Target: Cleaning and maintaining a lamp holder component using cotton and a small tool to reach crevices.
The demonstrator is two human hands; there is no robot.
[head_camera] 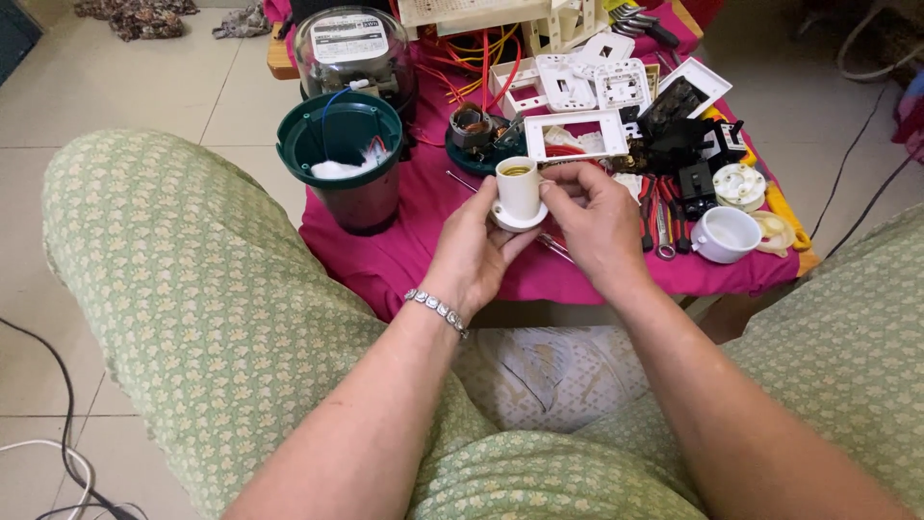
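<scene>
Both hands hold a white ceramic lamp holder [518,190] upright above the front of a low table covered in pink cloth [404,246]. My left hand [474,252], with a silver bracelet at the wrist, cups its round base from below and the left. My right hand [597,220] grips its side near the top with thumb and fingers. The holder's open top shows a brass-coloured inside.
On the cloth stand a dark green pot-shaped housing [341,159], a glass-domed meter [352,48], white switch plates [577,130], black parts [688,144], red-handled pliers [664,207] and a white cup-shaped cap [727,234]. My knees in green patterned fabric flank the table. Cables lie on the tiled floor.
</scene>
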